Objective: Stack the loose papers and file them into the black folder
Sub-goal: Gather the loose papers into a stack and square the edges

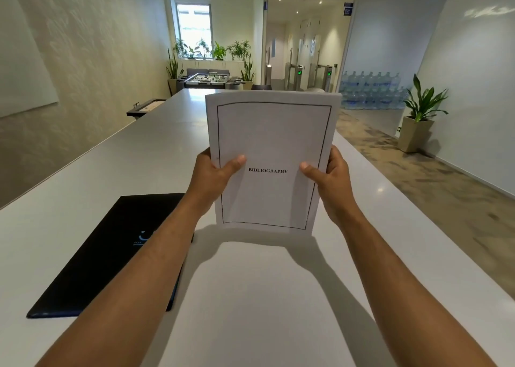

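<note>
Papers (pixel 271 143) were gathered as one upright stack above the white table (pixel 278 297), lower edge apparently just off or barely at the surface (contact could not be told); top sheet faced the camera, printed with a thin border and the word BIBLIOGRAPHY; slightly stepped edges at the top and right suggested several sheets, not fully squared

Handling, as judged: light; thin and floppy sheet by sheet, yet fairly stiff as a block held on edge; smooth faces likely to slide on one another if the pinch eased; corners prone to creasing; best held at the two long edges near mid-height, as here, or lower down for tapping the bottom edge square against the table

Left hand (pixel 214 175) was closed on the stack's left edge, thumb lying across the front face, fingers hidden behind; right hand (pixel 330 181) mirrored it on the right edge, thumb on the front, fingers behind; both forearms reached forward from the bottom of the view, wrists raised, roughly symmetrical

Black folder (pixel 111 255) lay flat and closed on the table to the left, partly under the left forearm in the view, apart from the papers; filing not yet begun; squaring seemed the step in hand
</note>
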`<action>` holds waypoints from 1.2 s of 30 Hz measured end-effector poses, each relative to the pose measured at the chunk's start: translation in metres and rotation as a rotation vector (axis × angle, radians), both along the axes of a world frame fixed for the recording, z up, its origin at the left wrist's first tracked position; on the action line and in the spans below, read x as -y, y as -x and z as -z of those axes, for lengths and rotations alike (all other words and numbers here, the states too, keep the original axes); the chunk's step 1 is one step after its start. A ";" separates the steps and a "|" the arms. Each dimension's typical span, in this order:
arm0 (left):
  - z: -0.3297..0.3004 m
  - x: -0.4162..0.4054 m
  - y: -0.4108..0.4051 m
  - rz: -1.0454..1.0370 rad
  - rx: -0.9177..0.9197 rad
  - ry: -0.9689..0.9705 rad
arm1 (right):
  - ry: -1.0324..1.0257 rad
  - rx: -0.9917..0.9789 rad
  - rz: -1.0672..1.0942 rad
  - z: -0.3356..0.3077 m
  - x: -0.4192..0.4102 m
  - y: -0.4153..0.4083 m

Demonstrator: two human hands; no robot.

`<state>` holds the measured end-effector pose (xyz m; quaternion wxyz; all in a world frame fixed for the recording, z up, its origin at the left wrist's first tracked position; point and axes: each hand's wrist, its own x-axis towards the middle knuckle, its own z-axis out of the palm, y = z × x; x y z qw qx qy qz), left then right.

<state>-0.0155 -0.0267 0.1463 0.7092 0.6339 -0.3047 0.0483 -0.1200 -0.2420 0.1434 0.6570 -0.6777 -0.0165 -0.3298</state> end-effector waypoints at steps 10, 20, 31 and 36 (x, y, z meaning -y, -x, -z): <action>0.054 0.008 0.017 -0.172 -0.248 0.036 | 0.047 -0.168 0.070 0.054 -0.013 -0.001; 0.050 -0.001 0.021 -0.124 -0.231 0.075 | -0.002 -0.073 0.061 0.055 -0.012 0.011; 0.073 0.000 0.027 -0.249 -0.250 0.047 | 0.008 -0.120 0.060 0.076 -0.020 0.004; 0.081 0.006 0.033 -0.282 -0.266 0.073 | 0.058 -0.134 0.076 0.084 -0.025 0.004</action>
